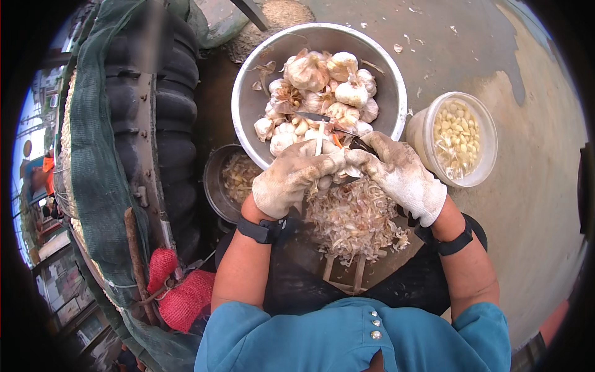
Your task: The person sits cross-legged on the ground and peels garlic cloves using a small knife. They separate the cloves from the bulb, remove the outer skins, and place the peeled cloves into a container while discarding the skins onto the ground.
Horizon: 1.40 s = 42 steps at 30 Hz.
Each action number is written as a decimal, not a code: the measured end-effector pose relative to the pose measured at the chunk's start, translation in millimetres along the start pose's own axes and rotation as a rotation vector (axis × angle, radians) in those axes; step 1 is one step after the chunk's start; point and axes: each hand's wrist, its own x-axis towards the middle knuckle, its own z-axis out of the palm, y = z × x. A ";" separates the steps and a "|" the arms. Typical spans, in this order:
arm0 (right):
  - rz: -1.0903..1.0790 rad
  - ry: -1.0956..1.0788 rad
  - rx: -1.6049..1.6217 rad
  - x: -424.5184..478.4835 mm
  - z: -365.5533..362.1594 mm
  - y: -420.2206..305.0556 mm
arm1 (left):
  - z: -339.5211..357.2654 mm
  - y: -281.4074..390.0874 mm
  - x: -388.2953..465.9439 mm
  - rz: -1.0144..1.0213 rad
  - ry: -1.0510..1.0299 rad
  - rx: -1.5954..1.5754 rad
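Both my hands wear soiled white knit gloves and meet above the near rim of a metal bowl (pixel 240 102). My left hand (pixel 295 176) has its fingers curled around a piece of garlic (pixel 341 176), mostly hidden by the gloves. At the fingers of my right hand (pixel 402 172) is a dark-handled knife (pixel 314 116), its blade pointing up and left over the bowl. A pale narrow strip and a bit of orange show by the fingertips; what they belong to is unclear. Whole garlic bulbs (pixel 307 72) and some loose cloves fill the bowl's middle.
To the right stands a clear plastic tub (pixel 420 135) of peeled cloves (pixel 455 135). A smaller metal pot (pixel 211 186) sits lower left of the bowl. Garlic skins (pixel 358 218) heap below my hands. Black ribbed material (pixel 174 116), green netting (pixel 97 139) and red mesh (pixel 188 297) line the left.
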 end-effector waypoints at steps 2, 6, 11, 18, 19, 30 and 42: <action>0.111 -0.033 0.190 1.6 -6.2 -10.0 | -8.9 -12.7 -2.4 0.297 0.024 0.368; 0.162 -0.018 0.369 5.6 -0.5 -23.4 | -4.0 -18.0 -0.6 0.089 0.154 0.090; 0.176 -0.135 0.068 5.0 4.0 -19.1 | -11.4 -32.1 -0.6 0.409 0.155 0.590; 0.287 -0.095 0.186 7.4 -1.2 -23.6 | -8.3 -16.7 1.6 0.431 0.176 0.752; 0.366 -0.097 0.297 6.9 -5.5 -29.6 | -7.2 -8.0 2.4 0.468 0.178 0.805; 0.406 -0.236 0.342 11.0 3.9 -32.0 | 23.4 4.1 3.6 0.027 0.339 -0.148; 0.377 -0.136 0.326 11.4 0.1 -45.1 | 9.6 -7.1 4.3 0.077 0.387 -0.228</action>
